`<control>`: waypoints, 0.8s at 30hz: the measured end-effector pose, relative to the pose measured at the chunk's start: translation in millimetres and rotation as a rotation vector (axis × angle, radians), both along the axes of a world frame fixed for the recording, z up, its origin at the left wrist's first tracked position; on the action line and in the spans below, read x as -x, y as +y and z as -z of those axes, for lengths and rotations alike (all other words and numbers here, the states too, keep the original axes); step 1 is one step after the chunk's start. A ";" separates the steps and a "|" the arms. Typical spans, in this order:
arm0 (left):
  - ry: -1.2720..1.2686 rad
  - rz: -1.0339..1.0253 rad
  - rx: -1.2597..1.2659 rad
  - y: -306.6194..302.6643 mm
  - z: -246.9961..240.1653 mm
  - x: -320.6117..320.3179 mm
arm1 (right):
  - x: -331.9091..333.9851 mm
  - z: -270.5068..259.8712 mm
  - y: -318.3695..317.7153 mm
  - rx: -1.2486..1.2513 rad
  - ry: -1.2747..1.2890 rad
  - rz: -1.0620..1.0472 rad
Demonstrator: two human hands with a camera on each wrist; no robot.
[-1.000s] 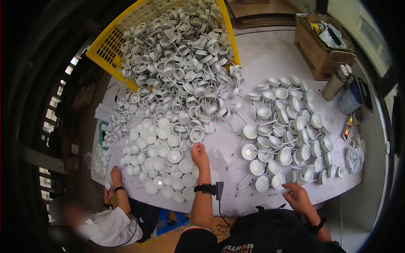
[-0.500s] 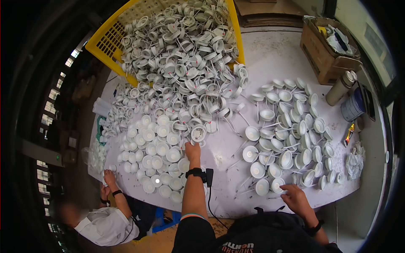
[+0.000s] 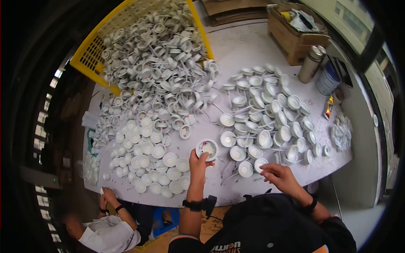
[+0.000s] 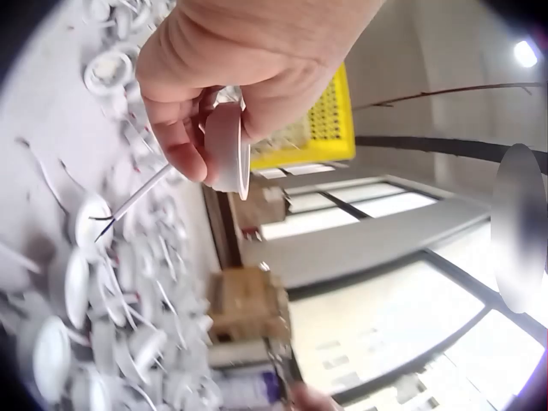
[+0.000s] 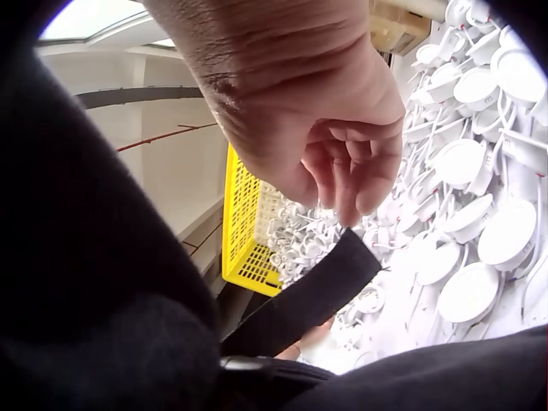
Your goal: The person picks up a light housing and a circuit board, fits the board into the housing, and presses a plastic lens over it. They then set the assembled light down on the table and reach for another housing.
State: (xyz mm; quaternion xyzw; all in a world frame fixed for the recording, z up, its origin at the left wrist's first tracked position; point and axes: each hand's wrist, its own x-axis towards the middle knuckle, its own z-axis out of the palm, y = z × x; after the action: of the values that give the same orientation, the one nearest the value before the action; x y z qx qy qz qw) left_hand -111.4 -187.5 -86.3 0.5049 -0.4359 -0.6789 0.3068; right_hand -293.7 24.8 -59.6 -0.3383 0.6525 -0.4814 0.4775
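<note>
My left hand [image 3: 197, 168] pinches a white round downlight housing [image 3: 207, 147] between thumb and fingers, above the table's front part. Its hollow side, with a small red spot inside, faces up in the head view. In the left wrist view the housing [image 4: 226, 147] stands edge-on, and a white cable [image 4: 141, 195] with dark wire ends trails from below the fingers. My right hand [image 3: 282, 177], fingers loosely curled around nothing, is beside the nearest of the wired white lights [image 3: 245, 169]. The right wrist view shows that hand [image 5: 334, 111] with its palm hollow.
White cups [image 3: 155, 163] lie left of my left hand. Behind them, similar housings spill from a yellow crate [image 3: 201, 31]. A cardboard box [image 3: 291, 46], steel flask [image 3: 310, 65], blue-topped can [image 3: 327, 82] and crumpled plastic [image 3: 341, 134] stand along the right. Another person [image 3: 107, 232] works at left.
My left hand has gone to the pile's near edge, taken hold of a housing and brought it back toward me and to the right. My right hand stays by the near lights.
</note>
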 end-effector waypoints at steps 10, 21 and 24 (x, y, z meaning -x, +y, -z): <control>-0.009 0.499 0.468 134.3 -58.6 20.3 | -13.3 -21.0 3.5 0.186 -0.025 0.057; -0.089 1.118 0.373 120.6 -59.6 13.1 | 13.0 -49.1 30.0 0.142 0.198 -0.295; -0.123 1.193 0.482 123.9 -65.8 17.0 | 15.2 -53.8 31.6 0.181 0.340 -0.318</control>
State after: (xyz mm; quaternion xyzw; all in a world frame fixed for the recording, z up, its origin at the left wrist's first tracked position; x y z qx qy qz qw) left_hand -128.4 -63.6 -20.5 0.1309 -0.7986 -0.5858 -0.0439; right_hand -308.9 56.4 -5.8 -0.5543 0.6162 -0.3927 0.3986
